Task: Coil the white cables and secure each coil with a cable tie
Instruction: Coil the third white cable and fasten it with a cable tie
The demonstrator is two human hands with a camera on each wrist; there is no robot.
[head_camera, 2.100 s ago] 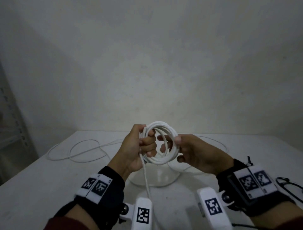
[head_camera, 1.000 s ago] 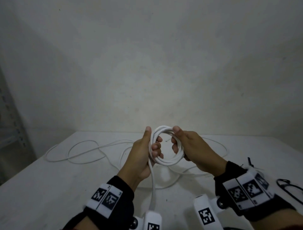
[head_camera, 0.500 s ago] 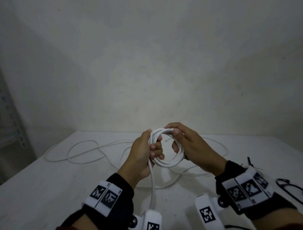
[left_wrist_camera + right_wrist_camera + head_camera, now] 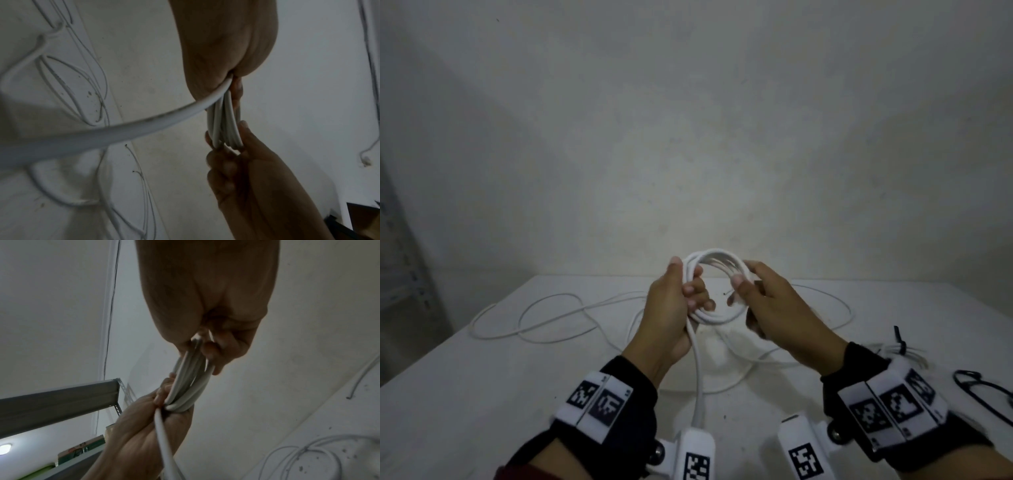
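A coil of white cable with several loops is held upright above the white table. My left hand grips the coil's left side, fingers curled through the ring. My right hand holds the right side, thumb and fingers pinching the loops. The cable's loose tail hangs from the left hand toward me. In the left wrist view the bundled strands run between both hands; the right wrist view shows the same bundle. A black cable tie lies on the table at the right.
More white cable lies in loose loops on the table behind and left of my hands. A thin black looped item lies at the table's right edge. A grey metal shelf stands at the far left. A plain wall is behind.
The right hand has shifted its hold along the coil's right side, turning the ring to face me more. The left hand keeps its grip.
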